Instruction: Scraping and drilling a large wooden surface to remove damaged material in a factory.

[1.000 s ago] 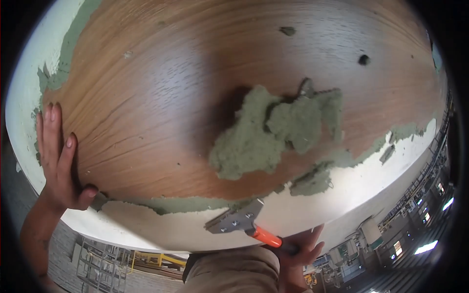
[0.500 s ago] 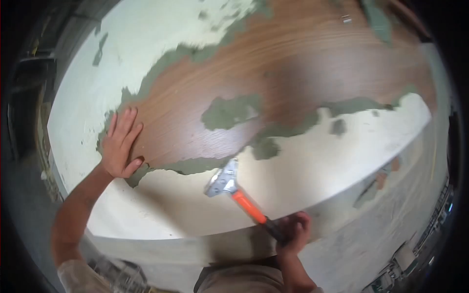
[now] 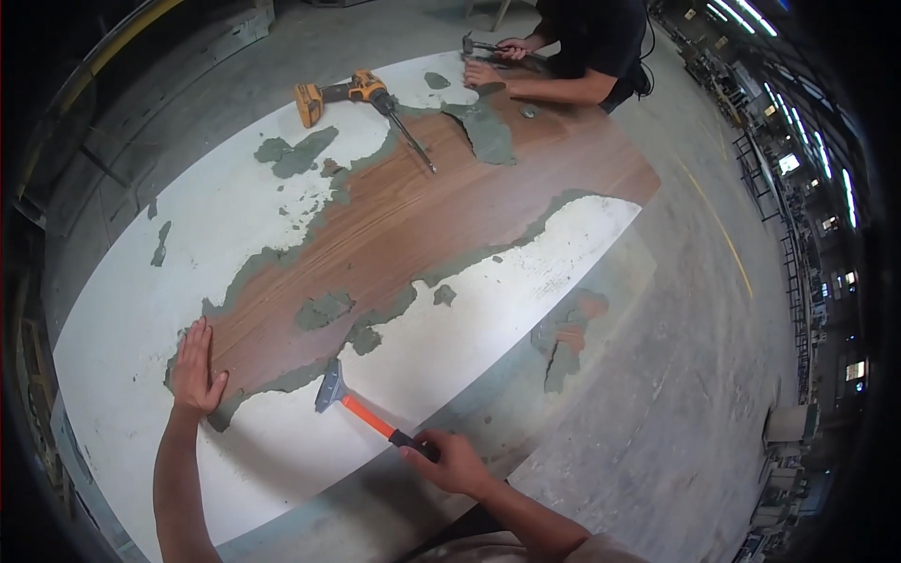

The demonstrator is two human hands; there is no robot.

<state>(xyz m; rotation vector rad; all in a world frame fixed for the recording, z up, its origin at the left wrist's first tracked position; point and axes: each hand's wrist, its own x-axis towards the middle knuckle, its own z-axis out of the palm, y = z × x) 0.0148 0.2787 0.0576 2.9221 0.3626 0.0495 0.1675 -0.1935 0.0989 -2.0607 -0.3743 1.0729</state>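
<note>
A long table-top panel lies before me, its brown wood-grain face (image 3: 291, 272) bared between ragged areas of white surface layer (image 3: 488, 300) edged with grey-green patches. My left hand (image 3: 194, 371) rests flat at the left end of the bare strip, fingers spread a little. My right hand (image 3: 450, 462) is closed round the black grip of a scraper (image 3: 369, 414) with an orange shaft and wide metal head. Its blade touches the near edge of the white layer, beside a grey-green patch (image 3: 364, 334). A separate grey-green patch (image 3: 325, 311) sits on the wood just beyond.
A yellow-and-black cordless drill (image 3: 364, 89) with a long bit lies at the far edge. Across the panel, a person in black (image 3: 596, 42) holds a hammer (image 3: 481, 44). A loose grey-green flake (image 3: 485, 133) lies near them. Torn scraps (image 3: 566, 342) lie on the surface below the near edge.
My view has lifted and turned, bringing the drill and the other person into sight. My left hand stays flat on the panel, and the scraper blade remains near the same ragged edge.
</note>
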